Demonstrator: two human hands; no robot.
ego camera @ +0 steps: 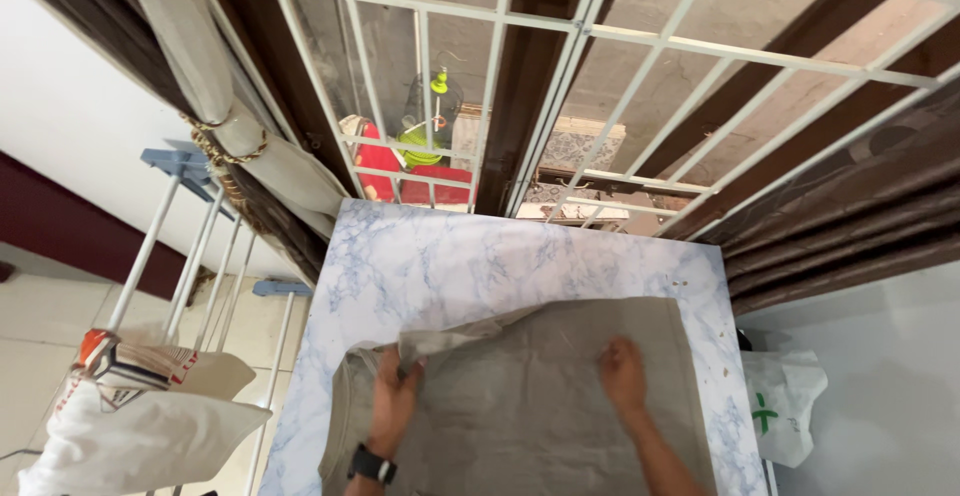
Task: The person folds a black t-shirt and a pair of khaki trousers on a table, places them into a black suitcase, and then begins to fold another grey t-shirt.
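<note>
left hand (393, 396) pinches the folded edge of the grey cloth (540, 406); right hand (623, 374) lies flat, released, pinning it on the marbled tabletop (450, 256). best to fold evenly, smoothing creases.

Bare marble tabletop (450, 256) beyond cloth (540, 406); window grille (590, 66) blocks farther.

Matt grey cloth (540, 396) on glossy marble-look tabletop (450, 256).
</note>
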